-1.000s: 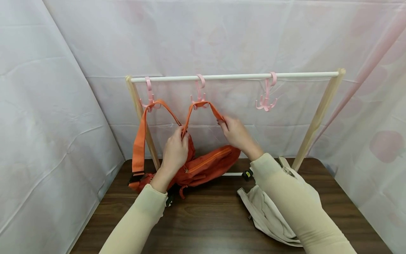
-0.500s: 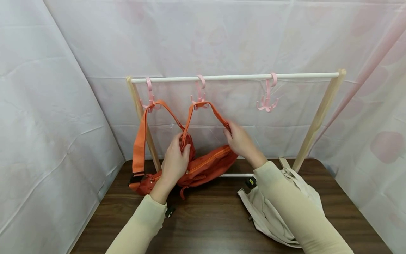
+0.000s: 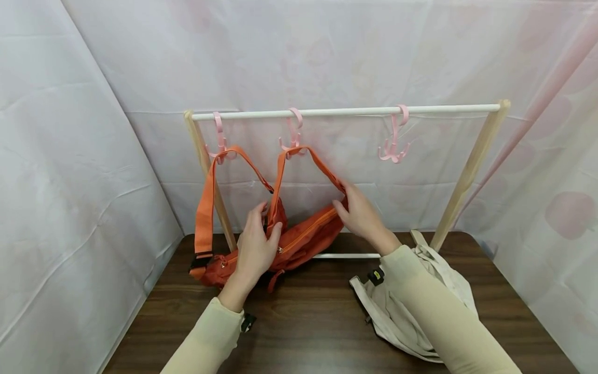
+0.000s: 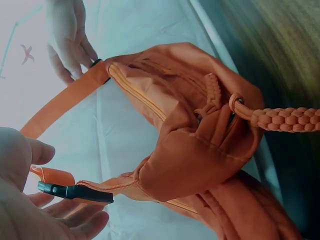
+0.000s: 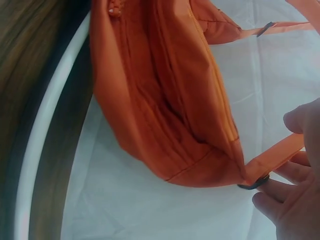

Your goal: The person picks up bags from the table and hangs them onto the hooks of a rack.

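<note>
Two orange bags seem to overlap below the rack. The right-hand bag (image 3: 310,236) hangs by its strap (image 3: 322,165) from the middle pink hook (image 3: 294,137). From the left pink hook (image 3: 220,137) hangs the wide strap (image 3: 204,223) of the left-hand bag (image 3: 214,274). My left hand (image 3: 257,239) is at the strap's lower left end; in the left wrist view a black buckle (image 4: 75,192) lies against its fingers, thumb apart. My right hand (image 3: 362,213) touches the strap's other end, near a black slider (image 5: 255,184), with fingers and thumb spread.
A white rod (image 3: 350,110) on wooden posts (image 3: 469,176) carries a third pink hook (image 3: 394,140) at right. A cream bag (image 3: 406,322) lies on the dark wood table (image 3: 303,337), partly behind my right sleeve. A white lower bar (image 3: 348,255) crosses behind.
Both hands have slid down the strap on the middle hook, the right one also outward, and their fingers have loosened. The right-hand bag's right end now sits higher.
</note>
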{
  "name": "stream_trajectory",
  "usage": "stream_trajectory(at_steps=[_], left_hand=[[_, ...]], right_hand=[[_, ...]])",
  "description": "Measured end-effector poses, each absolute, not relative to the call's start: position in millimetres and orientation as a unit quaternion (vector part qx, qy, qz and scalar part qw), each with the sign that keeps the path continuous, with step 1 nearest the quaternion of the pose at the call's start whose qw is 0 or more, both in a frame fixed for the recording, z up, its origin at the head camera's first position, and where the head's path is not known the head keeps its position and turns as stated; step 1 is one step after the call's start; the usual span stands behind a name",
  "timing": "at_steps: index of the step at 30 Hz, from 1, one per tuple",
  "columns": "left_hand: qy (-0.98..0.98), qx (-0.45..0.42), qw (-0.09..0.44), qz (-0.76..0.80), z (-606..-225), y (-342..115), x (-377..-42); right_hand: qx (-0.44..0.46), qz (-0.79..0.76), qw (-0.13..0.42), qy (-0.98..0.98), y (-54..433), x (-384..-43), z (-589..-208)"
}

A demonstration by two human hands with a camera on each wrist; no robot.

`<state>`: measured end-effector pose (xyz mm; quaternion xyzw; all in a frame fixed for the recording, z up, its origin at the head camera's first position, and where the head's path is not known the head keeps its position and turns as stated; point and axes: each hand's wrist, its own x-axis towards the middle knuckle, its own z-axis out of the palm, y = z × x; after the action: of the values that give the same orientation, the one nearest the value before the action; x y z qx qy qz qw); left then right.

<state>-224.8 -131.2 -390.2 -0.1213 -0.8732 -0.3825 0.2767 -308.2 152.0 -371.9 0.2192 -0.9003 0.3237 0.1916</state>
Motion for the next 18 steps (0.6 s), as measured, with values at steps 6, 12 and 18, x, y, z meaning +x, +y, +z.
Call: stream_trajectory(at_steps=[6, 12, 18], left_hand=[[-0.871, -0.124, 0.276, -0.386, -396, -132, -220], [-0.867, -0.129, 0.289, -0.385, -399, -132, -215], [-0.859, -0.134, 0.314, -0.38, -401, -131, -209]], right_hand=[[0.214, 0.32, 0.174, -0.907, 163, -302, -381], [0.207, 0.306, 0.166, -0.914, 174, -291, -385], [0.21, 0.29, 0.171, -0.918, 181, -280, -384]])
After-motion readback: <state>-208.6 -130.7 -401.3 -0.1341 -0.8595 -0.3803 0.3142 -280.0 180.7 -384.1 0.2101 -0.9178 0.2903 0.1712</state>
